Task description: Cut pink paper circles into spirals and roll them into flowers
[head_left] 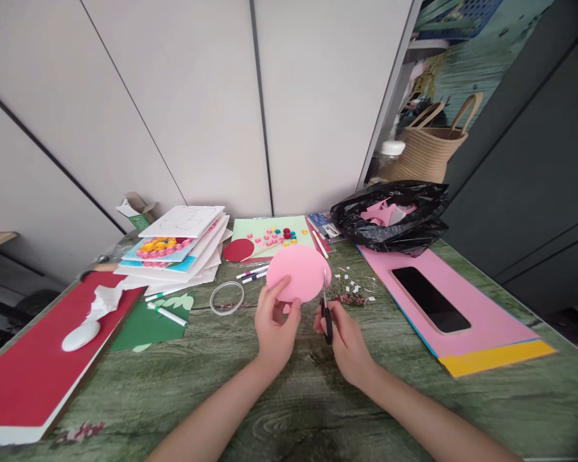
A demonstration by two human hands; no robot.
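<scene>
A rounded piece of pink paper (298,273) is pinched at its lower left by my left hand (275,324), thumb in front near the bottom edge. My right hand (345,340) has its fingers closed round the black handles of a pair of scissors (326,317). The scissor blades point away from me and meet the paper near its right edge, with a narrow strip of pink to their right. How far apart the blades are is hard to make out. A small pink scrap shows just below the paper, between my hands.
A tape roll (227,299), markers (167,314) and green paper (149,324) lie left, near a paper stack (173,266). Coloured paper balls rest on a pale green sheet (245,226) behind. Right are a phone (431,299) on pink sheets (491,321) and a black bag (395,240) of scraps.
</scene>
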